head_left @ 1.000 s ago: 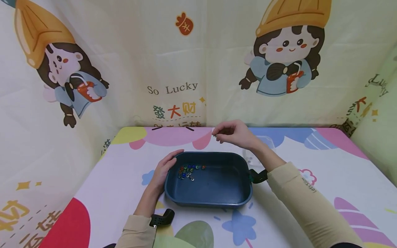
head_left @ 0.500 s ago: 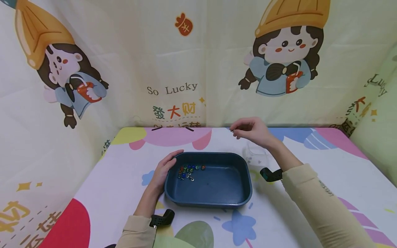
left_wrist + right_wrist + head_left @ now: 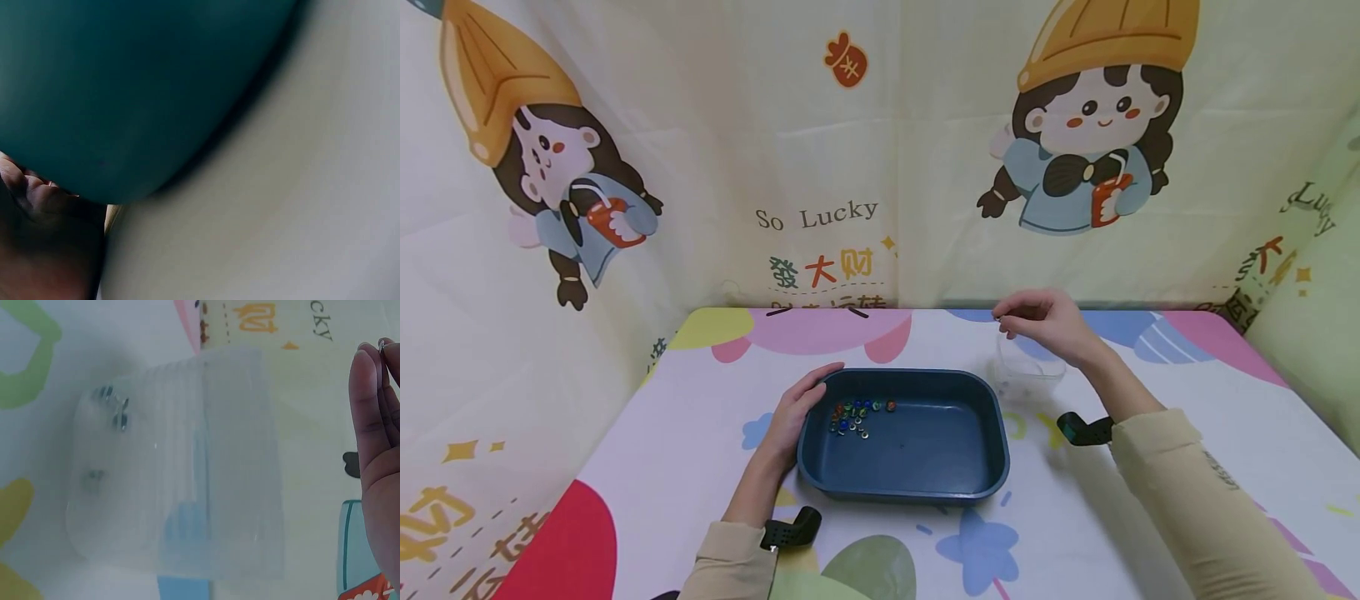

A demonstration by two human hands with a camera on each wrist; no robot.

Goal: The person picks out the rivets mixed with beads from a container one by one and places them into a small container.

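My left hand (image 3: 793, 415) holds the left end of a dark blue rectangular tray (image 3: 955, 450), with its thumb at the rim. Marbles (image 3: 845, 425) in several colours and small silvery ring-like pieces (image 3: 864, 434) lie in the tray's left half. Above and behind a clear plastic box (image 3: 1037, 371), my right hand (image 3: 1052, 325) pinches a tiny shiny metal piece (image 3: 382, 345) between thumb and fingertips; its exact kind is too small to tell. Through the box wall (image 3: 244, 462) in the right wrist view, several small metallic pieces (image 3: 119, 412) show. The left wrist view is mostly filled by the tray's outside (image 3: 137, 106).
A table with a colourful printed cover (image 3: 685, 467) carries everything. Behind it hangs a cream curtain (image 3: 715, 167) with cartoon figures. The clear box stands just beyond the tray's far right corner.
My right hand has moved rightward from behind the tray to above the clear box, still pinching the small metal piece. The left hand and the tray stay in place.
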